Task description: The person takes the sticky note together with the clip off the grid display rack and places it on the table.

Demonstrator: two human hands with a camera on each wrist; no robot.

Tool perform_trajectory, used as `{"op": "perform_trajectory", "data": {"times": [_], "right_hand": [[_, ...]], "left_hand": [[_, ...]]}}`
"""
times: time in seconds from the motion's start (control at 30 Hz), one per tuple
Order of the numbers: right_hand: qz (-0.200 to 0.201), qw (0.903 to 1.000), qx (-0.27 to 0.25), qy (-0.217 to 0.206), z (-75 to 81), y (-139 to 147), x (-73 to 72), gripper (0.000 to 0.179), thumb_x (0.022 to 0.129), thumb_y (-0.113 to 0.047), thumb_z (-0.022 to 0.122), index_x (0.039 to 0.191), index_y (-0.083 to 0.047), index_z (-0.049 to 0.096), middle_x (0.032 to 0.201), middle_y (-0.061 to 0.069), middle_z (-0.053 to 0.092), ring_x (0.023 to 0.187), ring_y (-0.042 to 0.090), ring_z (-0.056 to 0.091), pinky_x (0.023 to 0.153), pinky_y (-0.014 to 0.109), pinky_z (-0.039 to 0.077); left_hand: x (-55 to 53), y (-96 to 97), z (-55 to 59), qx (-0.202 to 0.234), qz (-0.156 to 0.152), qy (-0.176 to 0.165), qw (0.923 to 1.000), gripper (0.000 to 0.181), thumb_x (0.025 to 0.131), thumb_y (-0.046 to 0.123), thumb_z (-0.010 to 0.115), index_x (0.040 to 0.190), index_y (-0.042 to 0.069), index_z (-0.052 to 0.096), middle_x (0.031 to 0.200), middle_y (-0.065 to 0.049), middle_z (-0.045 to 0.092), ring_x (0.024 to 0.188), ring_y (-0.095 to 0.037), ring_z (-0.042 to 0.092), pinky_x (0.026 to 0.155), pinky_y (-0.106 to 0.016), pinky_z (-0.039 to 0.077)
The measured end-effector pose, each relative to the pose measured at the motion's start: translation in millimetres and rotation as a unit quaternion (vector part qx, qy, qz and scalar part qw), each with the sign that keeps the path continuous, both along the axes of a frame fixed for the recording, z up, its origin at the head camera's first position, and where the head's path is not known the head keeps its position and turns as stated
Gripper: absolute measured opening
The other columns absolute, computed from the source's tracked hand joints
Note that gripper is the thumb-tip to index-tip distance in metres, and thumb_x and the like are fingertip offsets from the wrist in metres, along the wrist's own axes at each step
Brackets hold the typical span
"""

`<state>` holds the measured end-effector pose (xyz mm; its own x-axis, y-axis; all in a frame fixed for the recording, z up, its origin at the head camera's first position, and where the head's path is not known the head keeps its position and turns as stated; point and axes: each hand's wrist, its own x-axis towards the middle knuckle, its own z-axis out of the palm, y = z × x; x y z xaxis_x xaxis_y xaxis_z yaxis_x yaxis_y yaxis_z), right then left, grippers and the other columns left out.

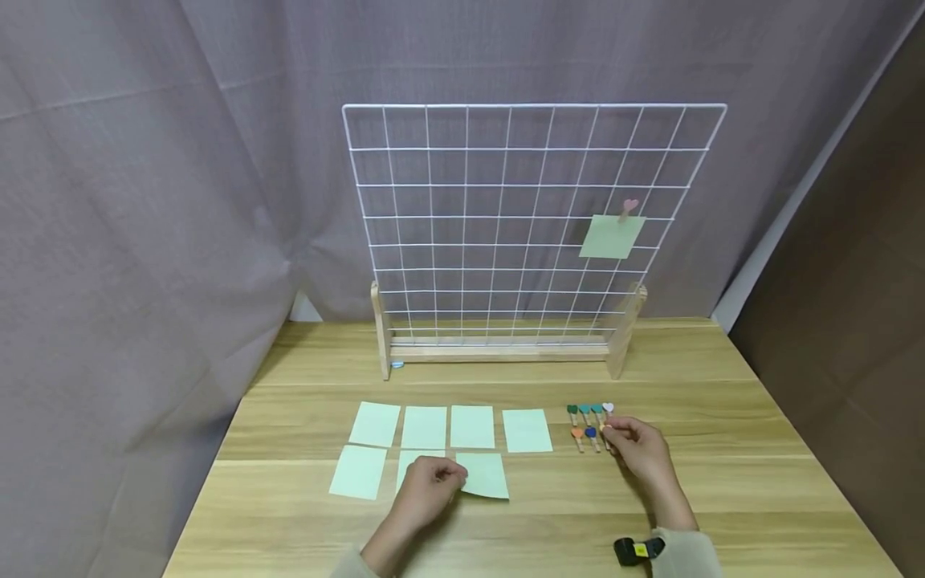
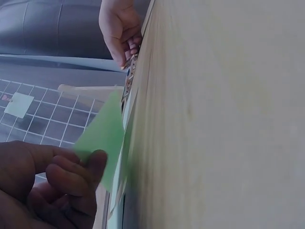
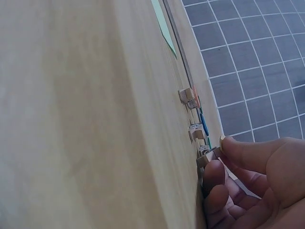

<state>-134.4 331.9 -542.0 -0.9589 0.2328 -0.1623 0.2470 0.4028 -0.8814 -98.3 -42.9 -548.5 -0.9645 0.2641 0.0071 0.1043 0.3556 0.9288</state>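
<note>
My left hand [image 1: 428, 491] pinches the left edge of a pale green paper note [image 1: 486, 477], which rises off the table in the left wrist view. In the head view, another note is partly hidden behind this hand. On the right, my right hand [image 1: 643, 453] pinches a small wooden clothespin [image 3: 209, 156] with a yellow heart, between thumb and fingers. Beside it lie several more heart clothespins in two short rows, among them an orange one [image 1: 577, 434], a dark blue one [image 1: 591, 433] and a white one [image 1: 608, 409].
Several green notes [image 1: 425, 427] lie in two rows on the wooden table [image 1: 289, 437]. Behind them stands a white wire grid [image 1: 506, 185] on a wooden base [image 1: 499, 353]. One note [image 1: 610, 238] hangs there from a pink heart clothespin [image 1: 629, 206]. Grey cloth [image 1: 181, 160] surrounds the table.
</note>
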Motion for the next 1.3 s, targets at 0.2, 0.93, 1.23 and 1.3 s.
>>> {"op": "perform_trajectory", "data": {"times": [0.2, 0.93, 1.23, 1.3], "right_hand": [[0.007, 1.0, 0.002, -0.005, 2.1, 1.6, -1.1, 0.03, 0.105, -0.01, 0.066, 0.122, 0.014, 0.066, 0.085, 0.006, 0.068, 0.069, 0.013, 0.06, 0.055, 0.024, 0.05], [-0.02, 0.9998, 0.008, -0.001, -3.6, 2.5, -3.6, 0.032, 0.104, -0.018, 0.069, 0.12, 0.009, 0.068, 0.081, 0.002, 0.068, 0.064, 0.012, 0.058, 0.051, 0.024, 0.048], [-0.063, 0.997, -0.041, 0.018, 0.9, -0.8, -6.9, 0.04, 0.107, -0.028, 0.064, 0.125, 0.008, 0.065, 0.082, -0.001, 0.063, 0.059, 0.008, 0.053, 0.049, 0.023, 0.046], [-0.069, 0.9948, -0.069, 0.028, 5.6, -3.7, -8.6, 0.041, 0.107, -0.027, 0.064, 0.126, 0.009, 0.065, 0.083, 0.001, 0.063, 0.06, 0.008, 0.052, 0.05, 0.023, 0.046]], "left_hand": [[-1.8, -1.4, 3.7, -0.008, -0.013, -0.023, 0.9996, 0.014, 0.095, 0.005, 0.068, 0.091, 0.0, 0.08, 0.075, -0.005, 0.073, 0.058, -0.007, 0.056, 0.054, -0.022, 0.048], [-13.2, -4.9, 10.1, -0.071, -0.056, -0.043, 0.995, 0.022, 0.097, 0.012, 0.063, 0.089, 0.002, 0.08, 0.066, 0.003, 0.062, 0.049, -0.008, 0.047, 0.045, -0.021, 0.038], [-27.6, -1.5, 25.9, -0.055, -0.056, -0.023, 0.9967, 0.024, 0.102, 0.015, 0.062, 0.098, -0.001, 0.08, 0.082, -0.01, 0.074, 0.056, -0.011, 0.055, 0.058, -0.025, 0.048], [-32.5, 0.3, 31.2, -0.055, -0.051, -0.01, 0.9971, 0.025, 0.104, 0.016, 0.061, 0.104, -0.002, 0.079, 0.087, -0.011, 0.075, 0.06, -0.011, 0.056, 0.061, -0.027, 0.048]]}}
